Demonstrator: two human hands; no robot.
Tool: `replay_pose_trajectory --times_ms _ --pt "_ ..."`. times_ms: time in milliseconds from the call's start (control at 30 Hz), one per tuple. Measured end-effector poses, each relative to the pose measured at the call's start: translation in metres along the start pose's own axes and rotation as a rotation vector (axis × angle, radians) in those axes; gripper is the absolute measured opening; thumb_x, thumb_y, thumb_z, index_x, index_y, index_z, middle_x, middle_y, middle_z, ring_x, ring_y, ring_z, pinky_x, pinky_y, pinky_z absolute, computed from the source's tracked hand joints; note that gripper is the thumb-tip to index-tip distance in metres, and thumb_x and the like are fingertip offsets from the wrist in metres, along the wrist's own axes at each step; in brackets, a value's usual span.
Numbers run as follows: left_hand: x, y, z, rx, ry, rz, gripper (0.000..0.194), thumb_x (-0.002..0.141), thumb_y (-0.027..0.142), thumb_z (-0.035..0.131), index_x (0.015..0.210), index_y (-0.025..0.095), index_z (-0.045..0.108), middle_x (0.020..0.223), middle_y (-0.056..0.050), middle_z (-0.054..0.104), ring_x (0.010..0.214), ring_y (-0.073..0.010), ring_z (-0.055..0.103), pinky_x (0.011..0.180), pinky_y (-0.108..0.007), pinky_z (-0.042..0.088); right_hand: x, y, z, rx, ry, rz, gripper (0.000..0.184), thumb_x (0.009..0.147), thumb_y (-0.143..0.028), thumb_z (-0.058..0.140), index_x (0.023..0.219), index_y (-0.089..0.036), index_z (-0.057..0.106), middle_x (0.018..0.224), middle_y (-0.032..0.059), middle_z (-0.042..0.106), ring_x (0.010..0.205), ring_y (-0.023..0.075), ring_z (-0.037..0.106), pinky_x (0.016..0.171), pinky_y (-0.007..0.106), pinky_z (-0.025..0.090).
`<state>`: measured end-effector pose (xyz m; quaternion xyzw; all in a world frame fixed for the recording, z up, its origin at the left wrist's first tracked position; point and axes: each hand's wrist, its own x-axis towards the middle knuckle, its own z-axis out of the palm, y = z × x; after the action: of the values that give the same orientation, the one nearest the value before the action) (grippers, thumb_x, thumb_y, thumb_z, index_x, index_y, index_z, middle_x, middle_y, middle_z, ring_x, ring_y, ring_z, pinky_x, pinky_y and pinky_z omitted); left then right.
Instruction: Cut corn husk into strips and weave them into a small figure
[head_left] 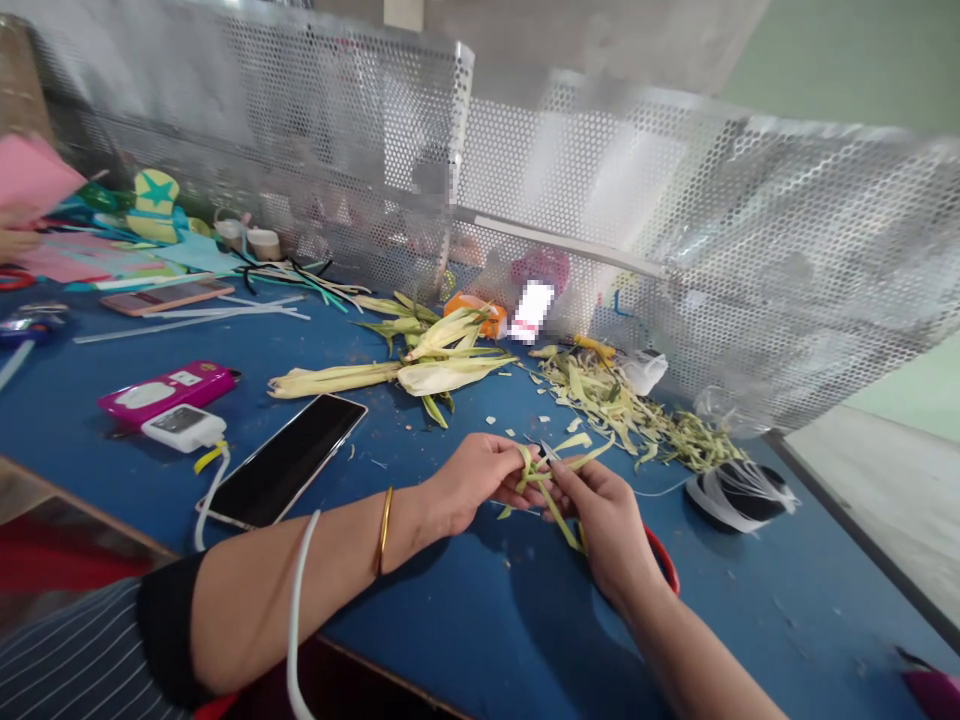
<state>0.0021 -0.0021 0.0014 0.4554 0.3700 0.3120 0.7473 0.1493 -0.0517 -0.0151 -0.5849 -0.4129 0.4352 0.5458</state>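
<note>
My left hand (487,475), with a gold bangle at its wrist, pinches thin pale-green corn husk strips (534,478) above the blue table. Close against it, my right hand (600,510) is closed around scissors; their pointed metal tip (550,452) shows between the two hands. A red handle loop (663,560) sticks out beside my right palm, and the middle of the tool is hidden. One strip (562,520) hangs down between the hands. Beyond them lie whole corn husks (450,365) and a heap of cut husk pieces (607,400).
On the left lie a black-screened phone (289,460), a magenta device (169,390) and a white cable (300,610) crossing my left forearm. A black spool with white strands (739,495) sits at right. Perforated metal screens (570,170) line the back. Another person's hand (16,240) holds pink paper.
</note>
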Motion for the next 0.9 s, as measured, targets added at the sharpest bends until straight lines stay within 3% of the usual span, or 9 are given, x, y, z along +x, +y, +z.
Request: replay_pose_trajectory --times_ms 133,300,433,567,700,767,833,900 --pt "-0.001 0.002 0.000 -0.007 -0.022 0.009 0.016 0.070 0.027 0.068 0.074 0.011 0.069 0.068 -0.005 0.069 0.061 -0.0130 0.066 0.062 -0.023 0.053 0.001 -0.002 0.000 0.114 -0.042 0.102 0.043 0.059 -0.052 0.083 0.070 -0.016 0.063 0.054 -0.0029 0.061 0.044 0.0125 0.058 0.048 0.024 0.046" --pt "-0.004 0.007 0.000 -0.031 -0.080 0.046 0.018 0.064 0.020 0.062 0.078 0.011 0.068 0.080 -0.008 0.072 0.071 -0.0164 0.069 0.071 -0.027 0.055 0.002 -0.003 -0.002 0.100 0.014 0.066 0.042 0.062 -0.052 0.082 0.066 -0.015 0.062 0.052 -0.0016 0.061 0.045 0.0118 0.058 0.047 0.022 0.040" --pt "-0.006 0.008 0.002 0.003 -0.099 0.086 0.017 0.065 0.020 0.070 0.079 0.013 0.066 0.079 -0.005 0.071 0.070 -0.0151 0.068 0.073 -0.027 0.054 0.001 -0.004 -0.002 0.100 0.039 0.034 0.039 0.066 -0.050 0.080 0.065 -0.016 0.061 0.052 -0.0020 0.061 0.045 0.0116 0.057 0.048 0.023 0.040" --pt "-0.006 0.005 0.004 0.049 -0.019 0.147 0.019 0.065 0.021 0.079 0.074 0.012 0.065 0.069 -0.001 0.067 0.063 -0.0122 0.064 0.067 -0.025 0.053 -0.001 -0.007 0.000 0.039 0.023 0.025 0.043 0.066 -0.055 0.077 0.062 -0.017 0.058 0.048 -0.0017 0.058 0.045 0.0133 0.056 0.047 0.024 0.039" --pt "-0.002 0.008 0.001 0.010 0.105 0.158 0.013 0.070 0.019 0.075 0.074 0.011 0.066 0.075 -0.005 0.070 0.063 -0.0113 0.064 0.067 -0.025 0.053 -0.003 -0.011 -0.005 -0.127 -0.114 0.033 0.040 0.078 -0.055 0.066 0.066 -0.018 0.055 0.052 -0.0012 0.059 0.046 0.0145 0.059 0.047 0.024 0.039" --pt "0.001 0.010 -0.002 -0.023 0.158 0.154 0.013 0.070 0.020 0.075 0.074 0.011 0.066 0.076 -0.007 0.071 0.063 -0.0113 0.063 0.065 -0.025 0.053 -0.004 -0.013 -0.010 -0.260 -0.156 -0.085 0.029 0.086 -0.047 0.059 0.078 -0.019 0.059 0.060 -0.0004 0.064 0.050 0.0155 0.062 0.051 0.025 0.044" --pt "0.003 0.011 -0.006 -0.034 0.192 0.153 0.013 0.070 0.020 0.076 0.073 0.011 0.067 0.072 -0.006 0.069 0.062 -0.0111 0.063 0.062 -0.024 0.052 -0.006 -0.015 -0.013 -0.386 -0.184 -0.303 0.020 0.091 -0.035 0.053 0.101 -0.019 0.061 0.071 0.0006 0.068 0.061 0.0164 0.066 0.061 0.027 0.050" --pt "0.005 0.010 -0.007 -0.032 0.203 0.153 0.014 0.069 0.020 0.076 0.070 0.012 0.066 0.071 -0.005 0.069 0.060 -0.0106 0.061 0.059 -0.023 0.051 -0.008 -0.019 -0.015 -0.504 -0.257 -0.518 0.026 0.095 -0.025 0.047 0.117 -0.021 0.059 0.086 0.0025 0.071 0.078 0.0167 0.068 0.072 0.028 0.052"
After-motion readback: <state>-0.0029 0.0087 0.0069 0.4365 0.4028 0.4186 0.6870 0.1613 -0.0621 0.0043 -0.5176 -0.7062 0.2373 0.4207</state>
